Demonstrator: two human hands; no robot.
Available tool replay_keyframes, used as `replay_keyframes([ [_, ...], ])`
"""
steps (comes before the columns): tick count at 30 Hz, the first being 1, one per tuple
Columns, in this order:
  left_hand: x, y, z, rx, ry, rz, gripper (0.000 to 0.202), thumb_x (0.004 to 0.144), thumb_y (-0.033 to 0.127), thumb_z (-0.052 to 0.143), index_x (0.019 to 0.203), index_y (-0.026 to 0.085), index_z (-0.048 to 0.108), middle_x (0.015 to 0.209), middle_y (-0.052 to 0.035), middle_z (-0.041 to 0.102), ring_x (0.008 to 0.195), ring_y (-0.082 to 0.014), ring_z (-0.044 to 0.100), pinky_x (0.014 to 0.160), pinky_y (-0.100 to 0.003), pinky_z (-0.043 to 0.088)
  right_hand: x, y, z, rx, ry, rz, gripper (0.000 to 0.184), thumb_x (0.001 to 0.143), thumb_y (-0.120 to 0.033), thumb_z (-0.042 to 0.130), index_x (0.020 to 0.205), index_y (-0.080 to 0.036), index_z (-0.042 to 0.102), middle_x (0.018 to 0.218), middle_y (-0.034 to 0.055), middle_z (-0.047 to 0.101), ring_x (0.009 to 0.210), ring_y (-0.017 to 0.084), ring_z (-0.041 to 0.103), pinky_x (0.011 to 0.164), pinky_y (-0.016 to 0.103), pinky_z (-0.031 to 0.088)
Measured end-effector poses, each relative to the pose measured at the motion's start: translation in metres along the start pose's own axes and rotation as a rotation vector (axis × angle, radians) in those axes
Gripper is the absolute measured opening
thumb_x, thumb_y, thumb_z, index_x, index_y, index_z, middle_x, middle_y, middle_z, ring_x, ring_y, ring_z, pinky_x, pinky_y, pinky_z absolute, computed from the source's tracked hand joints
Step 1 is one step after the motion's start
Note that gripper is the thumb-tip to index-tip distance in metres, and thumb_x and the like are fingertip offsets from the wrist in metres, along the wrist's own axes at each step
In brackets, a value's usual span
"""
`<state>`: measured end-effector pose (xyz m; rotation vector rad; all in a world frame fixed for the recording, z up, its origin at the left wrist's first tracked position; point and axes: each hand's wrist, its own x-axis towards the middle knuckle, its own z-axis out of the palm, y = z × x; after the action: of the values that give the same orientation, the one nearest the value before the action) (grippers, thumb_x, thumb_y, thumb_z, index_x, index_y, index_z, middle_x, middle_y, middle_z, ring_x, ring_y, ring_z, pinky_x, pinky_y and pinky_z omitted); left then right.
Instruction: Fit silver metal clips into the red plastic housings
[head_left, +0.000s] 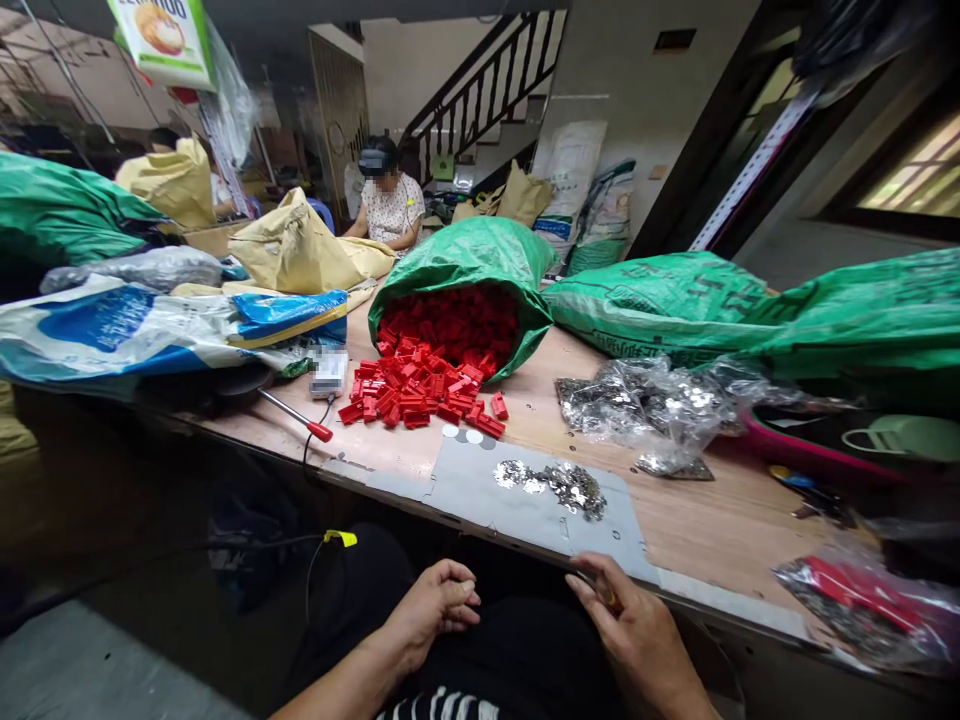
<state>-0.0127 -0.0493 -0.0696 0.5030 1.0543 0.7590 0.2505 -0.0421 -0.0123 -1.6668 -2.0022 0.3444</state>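
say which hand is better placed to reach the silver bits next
Probably the right hand: by the grey sheet, closer to the silver bits than the left hand, though seemingly gripping something.

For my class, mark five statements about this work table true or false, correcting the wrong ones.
1. Red pieces spill from the open green sack onto the table. True.
2. The right hand is inside the open green sack. False: it is near the table's front edge, outside the sack.
3. Silvery metal pieces lie on a grey sheet. True.
4. The red-tipped rod lies right of the red pieces. False: it lies to their left.
5. Another green sack lies right of the open one. True.
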Motion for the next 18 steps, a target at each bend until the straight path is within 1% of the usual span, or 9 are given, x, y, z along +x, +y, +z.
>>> replay_keyframes([
  [1, 0.002, -0.001, -0.003, -0.02, -0.001, -0.005, 0.033, 0.068, 0.033, 0.072, 0.091, 0.016, 0.056, 0.083, -0.0037, 0.067, 0.065, -0.0119, 0.065, 0.064, -0.023, 0.043, 0.011, -0.006, -0.001, -0.011, 0.008, -0.015, 0.027, 0.087, -0.046, 0.052, 0.101, -0.025, 0.061, 0.058, -0.0039, 0.062, 0.048, 0.015, 0.059, 0.051, 0.023, 0.047],
  [2, 0.004, -0.003, -0.006, -0.047, -0.001, -0.017, 0.032, 0.069, 0.033, 0.072, 0.091, 0.016, 0.055, 0.083, -0.0037, 0.067, 0.065, -0.012, 0.065, 0.064, -0.023, 0.044, 0.024, -0.011, -0.002, -0.008, 0.011, -0.033, 0.026, 0.087, -0.045, 0.051, 0.102, -0.026, 0.062, 0.062, -0.0028, 0.064, 0.052, 0.015, 0.061, 0.053, 0.024, 0.048],
  [5, 0.011, -0.009, -0.014, -0.122, 0.019, -0.074, 0.032, 0.071, 0.032, 0.072, 0.091, 0.016, 0.053, 0.082, -0.0036, 0.067, 0.064, -0.0125, 0.066, 0.064, -0.025, 0.046, 0.066, -0.022, 0.0, 0.031, 0.019, -0.109, 0.025, 0.089, -0.039, 0.049, 0.105, -0.026, 0.063, 0.093, 0.0033, 0.07, 0.075, 0.017, 0.066, 0.067, 0.027, 0.052],
  [7, 0.016, -0.012, -0.018, -0.15, 0.037, -0.087, 0.032, 0.072, 0.032, 0.071, 0.091, 0.016, 0.051, 0.082, -0.0035, 0.067, 0.065, -0.013, 0.066, 0.064, -0.026, 0.047, 0.097, -0.026, 0.004, 0.031, 0.012, -0.144, 0.029, 0.089, -0.036, 0.05, 0.113, -0.025, 0.061, 0.111, 0.0066, 0.065, 0.087, 0.019, 0.065, 0.077, 0.031, 0.052],
  [9, 0.019, -0.015, -0.021, -0.161, 0.04, -0.083, 0.032, 0.073, 0.032, 0.071, 0.09, 0.017, 0.049, 0.083, -0.0039, 0.068, 0.066, -0.0135, 0.067, 0.064, -0.026, 0.048, 0.129, -0.028, 0.011, 0.004, -0.029, -0.162, 0.034, 0.086, -0.033, 0.054, 0.12, -0.025, 0.058, 0.119, 0.0082, 0.06, 0.099, 0.022, 0.062, 0.087, 0.036, 0.049],
  [12, 0.021, -0.017, -0.023, -0.18, 0.022, -0.08, 0.034, 0.074, 0.03, 0.072, 0.093, 0.016, 0.049, 0.084, -0.0047, 0.068, 0.068, -0.0145, 0.068, 0.064, -0.026, 0.048, 0.174, -0.029, 0.026, -0.014, -0.122, -0.154, 0.053, 0.079, -0.029, 0.064, 0.131, -0.027, 0.051, 0.138, 0.0113, 0.045, 0.118, 0.026, 0.052, 0.096, 0.04, 0.043],
  [14, 0.021, -0.017, -0.024, -0.198, 0.0, -0.076, 0.036, 0.075, 0.03, 0.072, 0.099, 0.016, 0.049, 0.085, -0.0051, 0.068, 0.07, -0.0151, 0.068, 0.065, -0.027, 0.049, 0.2, -0.029, 0.036, -0.003, -0.195, -0.147, 0.062, 0.076, -0.031, 0.068, 0.135, -0.027, 0.047, 0.141, 0.012, 0.041, 0.121, 0.027, 0.049, 0.099, 0.04, 0.041],
  [16, 0.021, -0.016, -0.025, -0.214, -0.022, -0.073, 0.038, 0.076, 0.03, 0.071, 0.103, 0.016, 0.049, 0.086, -0.0055, 0.068, 0.071, -0.0153, 0.068, 0.066, -0.027, 0.05, 0.221, -0.03, 0.045, 0.011, -0.231, -0.169, 0.065, 0.075, -0.034, 0.069, 0.135, -0.026, 0.047, 0.137, 0.0112, 0.046, 0.119, 0.026, 0.05, 0.099, 0.038, 0.04],
  [18, 0.02, -0.016, -0.025, -0.221, -0.04, -0.07, 0.038, 0.076, 0.029, 0.071, 0.104, 0.015, 0.049, 0.087, -0.006, 0.068, 0.071, -0.0153, 0.068, 0.066, -0.027, 0.05, 0.235, -0.032, 0.053, 0.022, -0.25, -0.205, 0.061, 0.074, -0.033, 0.07, 0.132, -0.024, 0.051, 0.131, 0.0098, 0.052, 0.116, 0.025, 0.052, 0.098, 0.036, 0.04],
])
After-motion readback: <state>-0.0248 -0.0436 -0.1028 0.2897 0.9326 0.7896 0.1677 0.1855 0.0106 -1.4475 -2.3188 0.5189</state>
